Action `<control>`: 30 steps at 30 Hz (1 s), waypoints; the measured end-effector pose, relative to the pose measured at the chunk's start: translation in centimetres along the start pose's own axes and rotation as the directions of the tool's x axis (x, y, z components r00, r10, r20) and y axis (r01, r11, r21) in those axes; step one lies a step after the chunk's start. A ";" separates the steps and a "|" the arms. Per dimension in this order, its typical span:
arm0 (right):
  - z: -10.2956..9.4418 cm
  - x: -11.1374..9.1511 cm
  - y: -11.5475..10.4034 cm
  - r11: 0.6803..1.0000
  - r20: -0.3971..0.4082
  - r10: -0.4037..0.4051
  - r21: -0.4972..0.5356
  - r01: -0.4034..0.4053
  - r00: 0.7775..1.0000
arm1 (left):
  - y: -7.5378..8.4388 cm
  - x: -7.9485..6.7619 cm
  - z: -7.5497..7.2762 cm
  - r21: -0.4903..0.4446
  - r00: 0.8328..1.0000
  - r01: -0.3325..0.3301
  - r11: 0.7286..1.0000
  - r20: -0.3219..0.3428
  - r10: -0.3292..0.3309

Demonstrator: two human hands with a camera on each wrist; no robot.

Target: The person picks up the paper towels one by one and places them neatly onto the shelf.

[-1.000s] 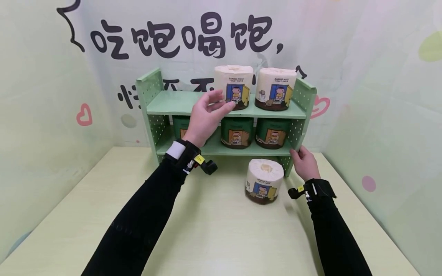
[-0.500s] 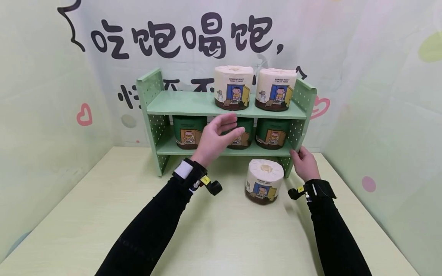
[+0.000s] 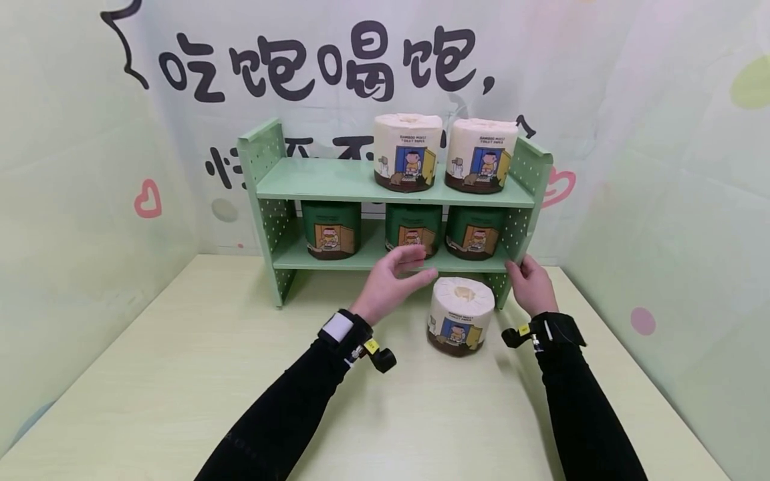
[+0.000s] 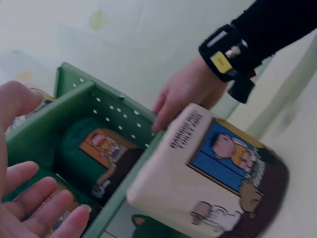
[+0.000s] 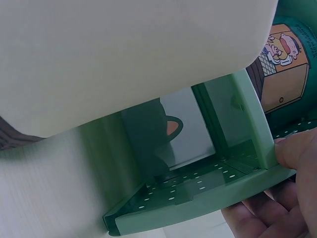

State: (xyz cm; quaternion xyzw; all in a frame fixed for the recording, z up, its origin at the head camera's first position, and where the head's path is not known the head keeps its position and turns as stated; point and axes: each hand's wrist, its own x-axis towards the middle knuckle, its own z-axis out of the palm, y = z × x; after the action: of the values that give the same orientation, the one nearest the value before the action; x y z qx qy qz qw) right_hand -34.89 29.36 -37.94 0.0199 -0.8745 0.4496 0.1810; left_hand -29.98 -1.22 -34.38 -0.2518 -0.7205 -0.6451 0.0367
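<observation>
A white toilet roll with a cartoon print stands upright on the table, in front of the right end of a green two-tier shelf. Just left of that roll, my left hand hovers with fingers spread and nothing held; its fingertips overlap the lower shelf board in the head view. My right hand grips the shelf's right side panel. In the right wrist view, the thumb lies on one face of the perforated panel and the fingers on the other. The white roll fills much of the left wrist view.
Two white toilet rolls, a left one and a right one, stand on the upper board. Three green-wrapped rolls, the leftmost apart from the others, occupy the lower board. A printed backdrop rises behind the table.
My left hand has come down from beside the left white roll on the upper board to just left of the roll on the table. My right hand has kept its grip on the shelf.
</observation>
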 end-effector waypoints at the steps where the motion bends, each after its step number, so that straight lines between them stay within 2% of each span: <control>1: 0.0 0.0 0.0 1.000 0.001 0.001 0.002 -0.001 1.000 | -0.4 -0.1 0.1 0.007 1.000 0.013 1.000 -0.002 -0.013; 10: -0.1 0.2 0.0 1.000 -0.006 -0.019 -0.004 0.019 1.000 | -2.5 -0.3 1.0 0.030 0.998 0.061 0.998 0.008 -0.061; 18: 0.1 0.0 0.1 1.000 -0.010 -0.016 0.001 0.016 1.000 | -4.5 -1.0 2.4 0.082 0.989 0.141 0.987 0.042 -0.145; 26: 0.0 -0.1 0.0 1.000 0.000 -0.026 -0.001 0.026 1.000 | -5.3 -1.4 3.5 0.056 0.984 0.161 0.985 0.069 -0.165; 30: -0.1 -0.1 0.2 1.000 0.002 -0.023 -0.005 0.023 1.000 | -5.8 -1.5 4.2 0.078 0.978 0.179 0.981 0.093 -0.186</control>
State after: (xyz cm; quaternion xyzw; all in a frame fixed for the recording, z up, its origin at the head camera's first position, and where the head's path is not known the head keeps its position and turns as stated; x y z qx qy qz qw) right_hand -34.76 29.56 -38.05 0.0300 -0.8754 0.4454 0.1855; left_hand -29.91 2.06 -40.94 -0.2149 -0.7635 -0.6069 -0.0501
